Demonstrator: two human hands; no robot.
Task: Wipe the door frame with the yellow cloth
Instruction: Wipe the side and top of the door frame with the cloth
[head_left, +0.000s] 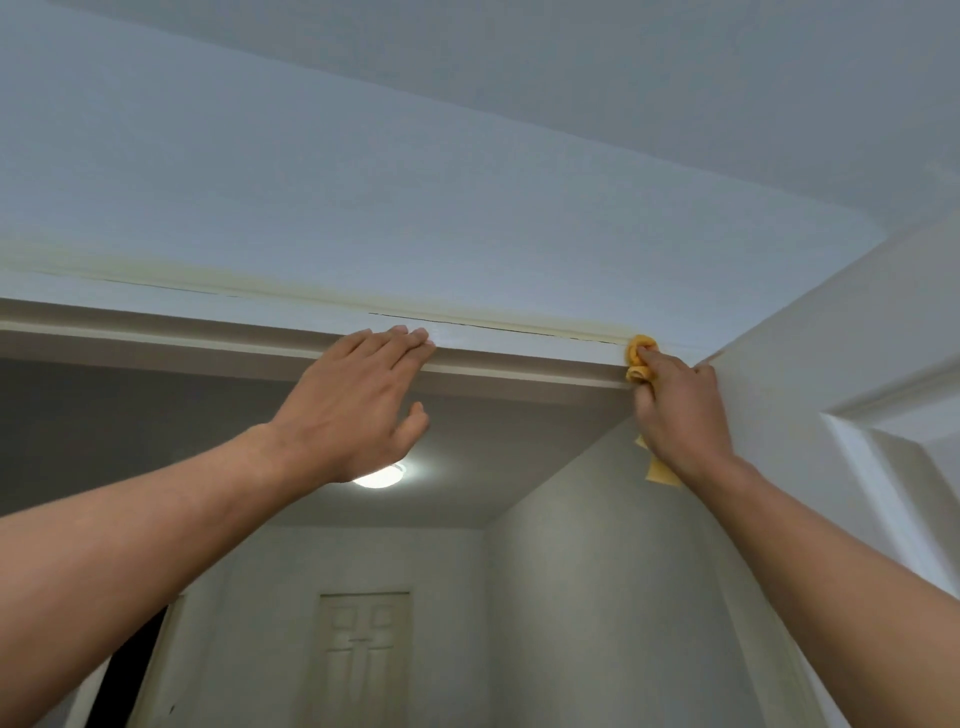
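The cloth (640, 358) is plain yellow-orange, without pattern. The door frame (519, 345) is white, with a pale yellowish stain and a thin dark crack along its top edge. The wall (311, 182) above is plain bluish white. The open door (857, 364) on the right is white, the far door (364, 665) cream.

Legible text: none.
No lettering, label, brand, number or sign can be read on any surface in view.
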